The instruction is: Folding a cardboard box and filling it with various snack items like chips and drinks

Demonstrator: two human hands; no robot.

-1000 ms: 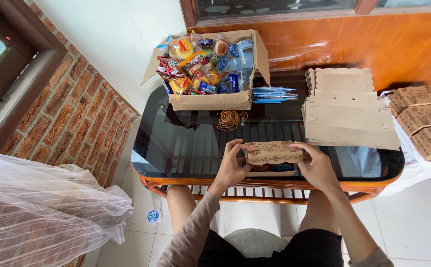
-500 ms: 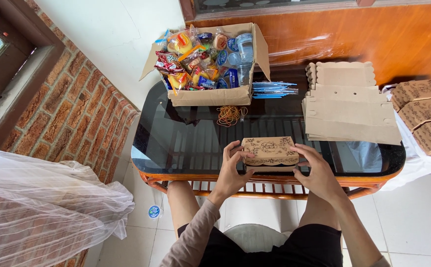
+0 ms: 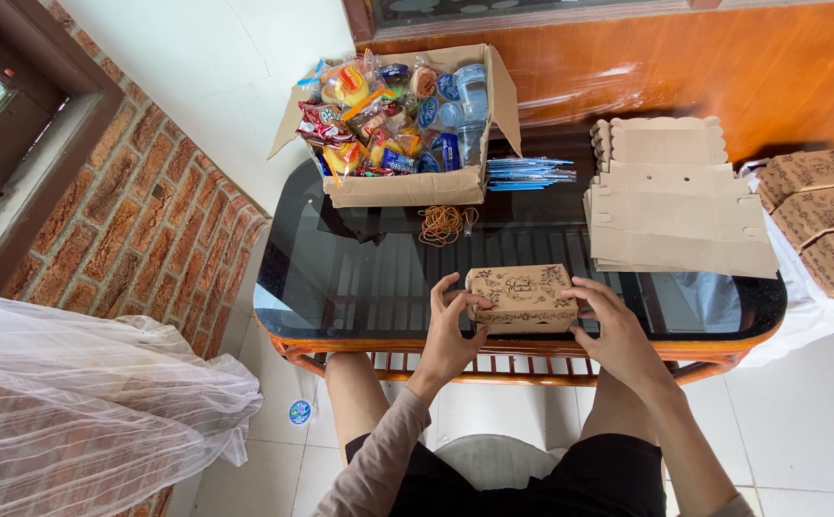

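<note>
White floor tiles (image 3: 809,421) and a brick wall (image 3: 139,230) frame a dark glass-topped desk (image 3: 359,278) with a wooden rim, seen from above by a seated person. Nearest the viewer, a heap of white netting (image 3: 82,412) lies on the floor at the left. At the desk's near edge, a small brown printed carton (image 3: 522,298) sits closed on the glass, held from both ends: the left hand (image 3: 450,330) curls its grip around the left end, fingers on top and thumb at the front, while the right hand (image 3: 613,330) presses its grip against the right end, fingers spread over the top corner. Just beyond the carton lies a loose bundle of rubber bands (image 3: 444,223). To the right, a stack of flat unfolded carton blanks (image 3: 675,206) rests on the desk, and farther right several finished printed cartons (image 3: 819,215) sit on a white cloth. At the far side, an open cardboard box (image 3: 407,187) holds assorted snack packets and water cups, with a fan of blue sachets (image 3: 530,172) beside it.
</note>
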